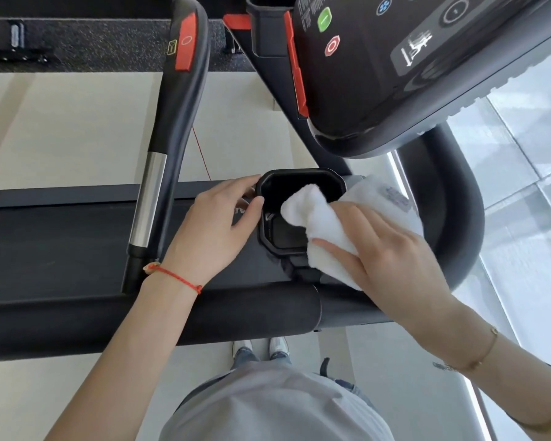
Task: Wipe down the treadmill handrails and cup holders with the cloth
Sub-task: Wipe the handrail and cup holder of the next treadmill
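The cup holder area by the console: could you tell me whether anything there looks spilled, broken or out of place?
Nothing stands out. The black cup holder looks intact with no spill visible; the right hand holds the white cloth over it, the left hand touching its rim.

fluffy white terry cloth [323, 224], glossy blk plastic cup holder [269, 183], chrome handrail [148, 198]
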